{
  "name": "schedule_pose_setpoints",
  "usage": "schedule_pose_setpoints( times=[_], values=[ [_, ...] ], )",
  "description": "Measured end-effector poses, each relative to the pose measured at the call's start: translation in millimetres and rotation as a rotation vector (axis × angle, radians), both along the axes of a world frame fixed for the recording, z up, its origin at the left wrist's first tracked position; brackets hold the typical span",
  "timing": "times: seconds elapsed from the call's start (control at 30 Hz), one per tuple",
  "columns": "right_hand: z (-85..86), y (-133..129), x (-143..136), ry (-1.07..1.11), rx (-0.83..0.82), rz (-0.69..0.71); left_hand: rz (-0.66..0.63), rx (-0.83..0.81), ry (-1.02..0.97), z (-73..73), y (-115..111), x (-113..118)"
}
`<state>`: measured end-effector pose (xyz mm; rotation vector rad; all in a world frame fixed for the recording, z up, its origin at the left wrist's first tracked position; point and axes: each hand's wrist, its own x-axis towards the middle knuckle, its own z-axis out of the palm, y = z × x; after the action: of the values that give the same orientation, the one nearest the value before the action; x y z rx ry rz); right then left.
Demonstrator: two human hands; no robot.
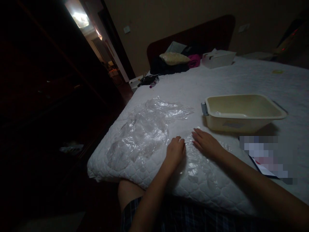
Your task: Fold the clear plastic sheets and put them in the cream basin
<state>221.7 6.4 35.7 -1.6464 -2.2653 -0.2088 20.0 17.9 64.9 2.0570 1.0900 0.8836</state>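
My left hand (175,150) rests on clear crinkled plastic, with its fingers slightly bent and laid down rather than wrapped round anything. Beside it, my right hand (208,143) lies palm down with the fingers stretched and a little apart. Under and between both hands is a thin transparent plastic bag (193,170), spread on the quilted bed and reaching towards its front edge. A larger heap of crumpled clear plastic bags (145,132) lies to the left of my left hand.
A cream plastic bin (241,124) with grey latches stands beyond my right hand. A blurred flat item (265,158) lies to the right. Farther back on the white bed (183,87) are a white box (218,59), a pillow (174,58), dark cloth and a small bottle (154,84).
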Motion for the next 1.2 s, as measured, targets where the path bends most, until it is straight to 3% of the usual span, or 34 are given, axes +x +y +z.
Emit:
schedule_pose_setpoints(
  times=[0.1, 0.17, 0.23, 0.33, 0.67, 0.8, 0.97, 1.1, 1.2],
  values=[
    [-22.0, 4.3, 1.5, -0.009, -0.04, 0.021, -0.166, 0.247, 0.352, -17.1, 10.1, 9.4],
    [-32.5, 6.3, 6.5, 0.012, -0.064, 0.026, -0.185, 0.319, 0.567, -32.4, 16.3, 9.9],
    [-38.2, 7.0, 11.2, 0.028, -0.069, 0.049, -0.171, 0.375, 0.648, -44.2, 19.7, 7.0],
    [-41.5, 7.7, 17.8, 0.048, -0.073, 0.075, -0.141, 0.424, 0.661, -50.8, 19.4, 2.5],
    [-51.6, 7.1, 58.9, 0.036, -0.079, 0.028, -0.147, 0.4, 0.626, -47.9, 16.0, 3.0],
    [-54.9, 8.4, 60.8, 0.17, -0.088, -0.013, -0.146, 0.4, 0.615, -46.8, 15.0, 1.7],
    [-40.4, 10.9, 65.4, 0.418, -0.176, -0.101, -0.131, 0.421, 0.611, -49.2, 14.0, 0.9],
    [-13.1, 0.7, 48.0, 0.232, -0.107, -0.134, -0.114, 0.446, 0.61, -51.3, 13.7, 1.4],
    [-7.5, -16.9, 28.5, 0.114, 0.001, -0.124, -0.104, 0.456, 0.612, -51.1, 13.9, 2.2]
  ],
)
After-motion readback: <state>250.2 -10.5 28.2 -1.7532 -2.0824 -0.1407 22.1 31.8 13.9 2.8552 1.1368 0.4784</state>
